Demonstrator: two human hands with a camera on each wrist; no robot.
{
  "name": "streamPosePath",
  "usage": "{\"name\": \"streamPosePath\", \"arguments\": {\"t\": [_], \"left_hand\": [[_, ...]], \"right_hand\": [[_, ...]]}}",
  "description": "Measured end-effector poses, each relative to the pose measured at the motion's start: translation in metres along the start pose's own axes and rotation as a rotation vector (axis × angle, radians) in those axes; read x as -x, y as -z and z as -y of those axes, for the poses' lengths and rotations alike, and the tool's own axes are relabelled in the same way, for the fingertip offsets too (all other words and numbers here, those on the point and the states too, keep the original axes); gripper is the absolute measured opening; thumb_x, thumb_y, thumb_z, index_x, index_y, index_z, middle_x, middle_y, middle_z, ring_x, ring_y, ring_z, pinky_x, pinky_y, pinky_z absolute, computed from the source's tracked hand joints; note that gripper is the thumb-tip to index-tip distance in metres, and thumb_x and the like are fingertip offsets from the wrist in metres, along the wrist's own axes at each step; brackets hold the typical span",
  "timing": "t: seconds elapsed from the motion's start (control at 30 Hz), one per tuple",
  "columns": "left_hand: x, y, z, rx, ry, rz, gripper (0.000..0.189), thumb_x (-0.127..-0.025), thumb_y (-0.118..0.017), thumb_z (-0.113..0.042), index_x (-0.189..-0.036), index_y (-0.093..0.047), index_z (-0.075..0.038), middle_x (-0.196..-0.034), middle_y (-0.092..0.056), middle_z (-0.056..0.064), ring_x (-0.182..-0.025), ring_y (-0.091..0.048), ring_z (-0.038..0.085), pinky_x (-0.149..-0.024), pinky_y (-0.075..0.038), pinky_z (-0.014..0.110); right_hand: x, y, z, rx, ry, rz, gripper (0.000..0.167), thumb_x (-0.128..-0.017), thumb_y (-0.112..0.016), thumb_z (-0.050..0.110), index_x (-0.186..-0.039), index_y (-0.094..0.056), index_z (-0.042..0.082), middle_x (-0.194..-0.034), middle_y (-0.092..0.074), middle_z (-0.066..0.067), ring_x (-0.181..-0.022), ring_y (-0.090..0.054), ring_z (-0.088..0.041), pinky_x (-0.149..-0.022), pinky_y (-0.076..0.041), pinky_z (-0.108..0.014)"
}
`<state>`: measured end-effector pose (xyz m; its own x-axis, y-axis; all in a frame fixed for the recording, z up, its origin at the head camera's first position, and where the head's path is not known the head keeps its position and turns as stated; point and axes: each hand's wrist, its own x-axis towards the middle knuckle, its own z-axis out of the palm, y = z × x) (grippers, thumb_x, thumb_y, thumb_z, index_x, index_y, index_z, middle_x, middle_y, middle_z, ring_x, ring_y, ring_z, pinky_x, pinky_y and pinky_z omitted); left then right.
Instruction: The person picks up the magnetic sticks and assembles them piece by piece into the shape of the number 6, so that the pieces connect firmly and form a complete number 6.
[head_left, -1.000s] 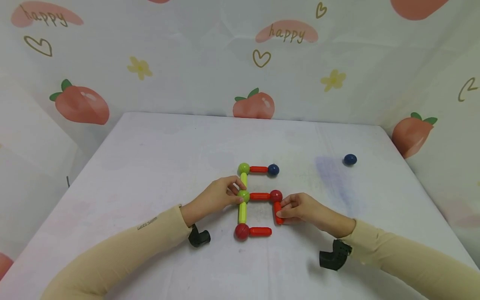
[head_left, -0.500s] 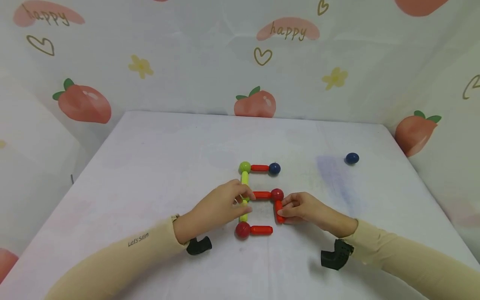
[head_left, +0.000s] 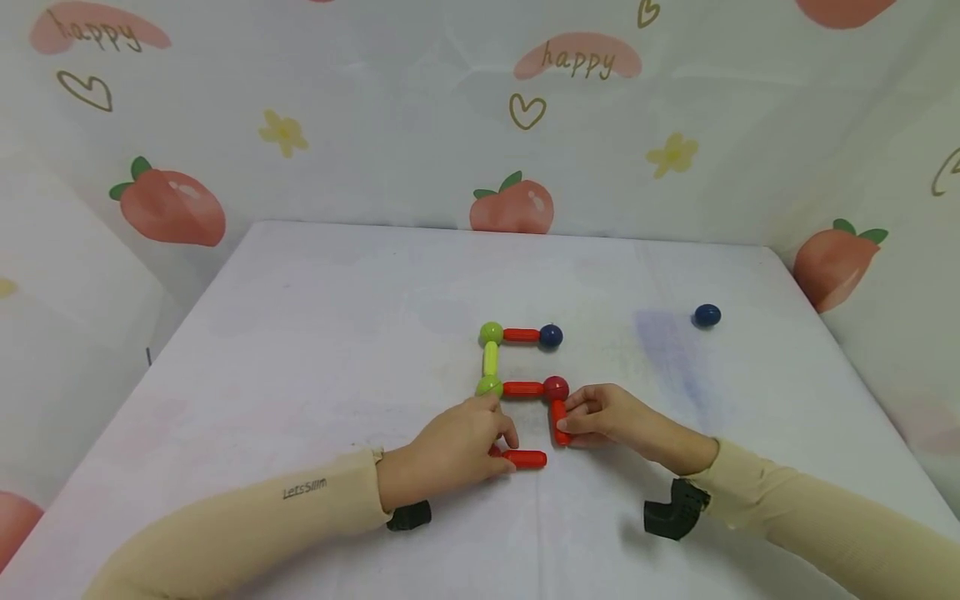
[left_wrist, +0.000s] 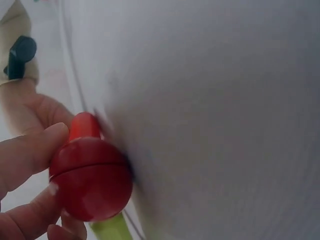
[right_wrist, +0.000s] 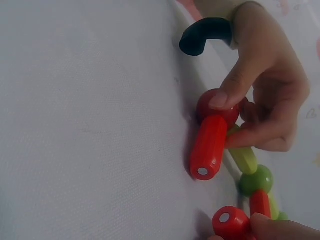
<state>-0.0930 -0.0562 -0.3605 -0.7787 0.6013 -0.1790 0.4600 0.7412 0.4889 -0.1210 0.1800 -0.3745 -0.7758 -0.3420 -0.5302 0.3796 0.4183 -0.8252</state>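
My left hand (head_left: 461, 446) holds a dark red ball (left_wrist: 92, 180) between thumb and fingers at the near-left corner of a magnetic ball-and-rod figure. The hand mostly hides this ball in the head view. A red rod (head_left: 525, 459) extends right from it, its far end free; a yellow-green rod (right_wrist: 243, 157) joins it on another side. My right hand (head_left: 615, 423) pinches another red rod (head_left: 560, 423) hanging from the second red ball (head_left: 556, 388). That rod's near end, with a silver tip, shows in the right wrist view, apart from the lower rod.
Farther back, the figure has green balls (head_left: 491, 334), a yellow-green rod (head_left: 491, 360), red rods and a blue ball (head_left: 551, 336). A loose blue ball (head_left: 707, 315) lies at the right on the white table (head_left: 337, 292). A patterned cloth hangs behind.
My left hand has left the middle green ball and come nearer, down to the near-left red ball. My right hand stays on its red rod.
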Motion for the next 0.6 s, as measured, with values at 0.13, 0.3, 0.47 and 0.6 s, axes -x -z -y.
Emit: {"name": "streamPosePath", "arguments": {"t": [0.13,0.3,0.47,0.6], "left_hand": [[-0.0014,-0.0030,-0.0012,-0.004,0.024,0.020,0.019,-0.078,-0.081,-0.024,-0.094,-0.075,-0.016,-0.082,-0.047,-0.006,-0.064,-0.048,0.004,-0.055,-0.042,0.016],[-0.0025,-0.0047,-0.0021,0.001,0.042,0.036,0.020,-0.079,-0.080,-0.021,-0.098,-0.076,-0.014,-0.081,-0.047,-0.005,-0.057,-0.047,0.006,-0.051,-0.039,0.018],[-0.0032,-0.0048,-0.0018,0.010,0.045,0.039,0.019,-0.080,-0.079,-0.019,-0.098,-0.076,-0.013,-0.081,-0.048,-0.005,-0.058,-0.047,0.007,-0.051,-0.040,0.018],[-0.0029,-0.0046,-0.0011,0.031,0.043,0.037,0.018,-0.080,-0.078,-0.018,-0.097,-0.076,-0.012,-0.081,-0.048,-0.005,-0.059,-0.047,0.006,-0.051,-0.040,0.018]], "right_hand": [[0.0008,0.0004,0.0005,0.004,0.003,0.004,0.033,-0.089,-0.068,0.007,-0.113,-0.052,-0.009,-0.085,-0.066,-0.003,-0.078,-0.067,-0.011,-0.075,-0.058,-0.030],[0.0024,0.0008,0.0002,0.019,0.011,0.012,0.033,-0.089,-0.067,0.009,-0.114,-0.052,-0.008,-0.086,-0.066,-0.004,-0.079,-0.065,-0.012,-0.077,-0.058,-0.029],[0.0032,0.0017,-0.0014,0.013,0.018,0.020,0.035,-0.089,-0.068,0.009,-0.115,-0.051,-0.008,-0.088,-0.065,-0.004,-0.080,-0.065,-0.012,-0.078,-0.058,-0.030],[0.0036,0.0043,-0.0050,-0.002,0.018,0.030,0.037,-0.089,-0.068,0.009,-0.117,-0.051,-0.009,-0.089,-0.065,-0.004,-0.081,-0.066,-0.012,-0.079,-0.057,-0.030]]}}
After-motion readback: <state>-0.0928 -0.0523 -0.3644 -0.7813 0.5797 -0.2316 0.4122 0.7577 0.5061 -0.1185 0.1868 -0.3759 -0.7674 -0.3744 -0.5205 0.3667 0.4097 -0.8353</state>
